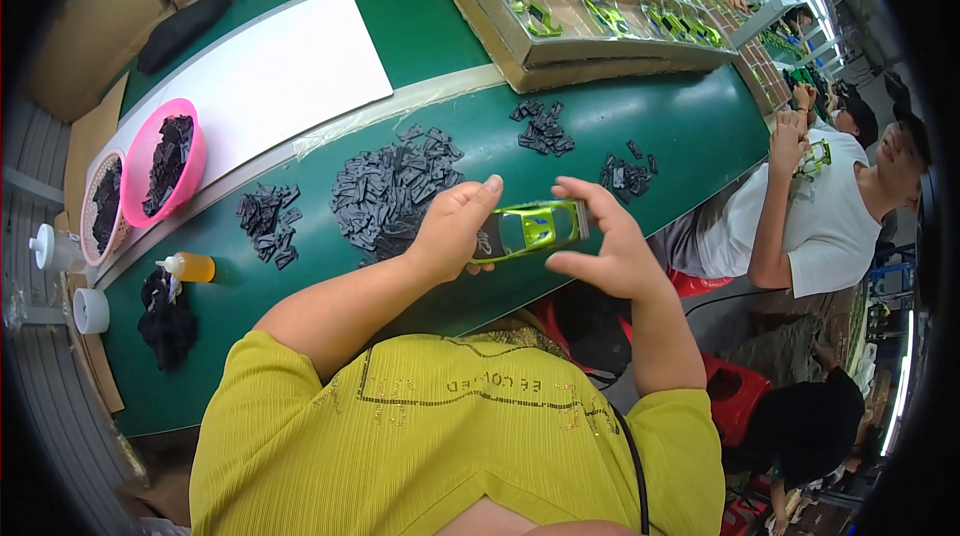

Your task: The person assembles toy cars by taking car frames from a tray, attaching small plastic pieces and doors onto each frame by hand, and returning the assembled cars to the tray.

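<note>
A lime-green toy car body [537,227] with a dark front end and a dark strip across its other end is held over the green table. My left hand [450,228] grips its dark front end, thumb raised above it. My right hand [622,248] is at the opposite end, thumb and fingers spread on either side of the strip; whether a fingertip touches it I cannot tell. Just beyond my left hand lies a large pile of small black plastic parts [385,191]. Smaller piles of black parts lie at the left [268,222], far middle [543,127] and right [626,176].
A cardboard tray [560,51] of green car bodies stands at the back. At left are a pink basket [197,151] of black parts, a paler basket [90,246], an amber bottle [196,267] and a black cloth [166,331]. A co-worker [810,206] sits at right.
</note>
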Motion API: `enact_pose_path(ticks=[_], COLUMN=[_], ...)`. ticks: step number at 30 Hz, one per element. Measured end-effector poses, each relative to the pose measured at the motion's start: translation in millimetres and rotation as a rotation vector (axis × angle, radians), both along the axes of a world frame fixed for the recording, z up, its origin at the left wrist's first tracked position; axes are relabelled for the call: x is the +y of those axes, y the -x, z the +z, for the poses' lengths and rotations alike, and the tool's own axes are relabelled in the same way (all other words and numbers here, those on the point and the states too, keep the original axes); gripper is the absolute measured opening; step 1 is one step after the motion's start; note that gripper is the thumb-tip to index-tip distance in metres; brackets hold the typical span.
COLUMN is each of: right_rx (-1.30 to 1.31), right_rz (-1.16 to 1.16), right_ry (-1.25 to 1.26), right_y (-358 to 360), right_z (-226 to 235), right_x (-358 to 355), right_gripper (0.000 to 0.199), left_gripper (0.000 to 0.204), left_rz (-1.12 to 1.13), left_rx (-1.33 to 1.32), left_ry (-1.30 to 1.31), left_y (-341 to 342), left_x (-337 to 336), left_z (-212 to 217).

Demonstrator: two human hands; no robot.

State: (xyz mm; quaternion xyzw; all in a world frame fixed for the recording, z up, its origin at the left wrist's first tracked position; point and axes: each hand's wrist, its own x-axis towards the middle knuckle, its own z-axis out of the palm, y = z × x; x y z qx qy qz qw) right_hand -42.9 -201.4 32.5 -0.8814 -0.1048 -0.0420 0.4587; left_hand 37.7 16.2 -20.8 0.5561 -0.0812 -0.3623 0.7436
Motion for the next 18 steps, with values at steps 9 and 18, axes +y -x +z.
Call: enact_pose_path(ticks=[9,18], right_rx=[0.195,-0.389], right_rz=[-0.107,-0.277], right_ry=[-0.502,0.259], right_y=[-16,-193], right_z=[46,46], right_x=[-26,-137], right_gripper=[0.055,0.025], left_gripper=[0.033,0.033], left_rz=[0.204,0.078], left_rx=[-0.240,-0.422], left_ry=[0.300,0.111], left_y=[2,9], left_x=[-25,-23], left_z=[-23,-41])
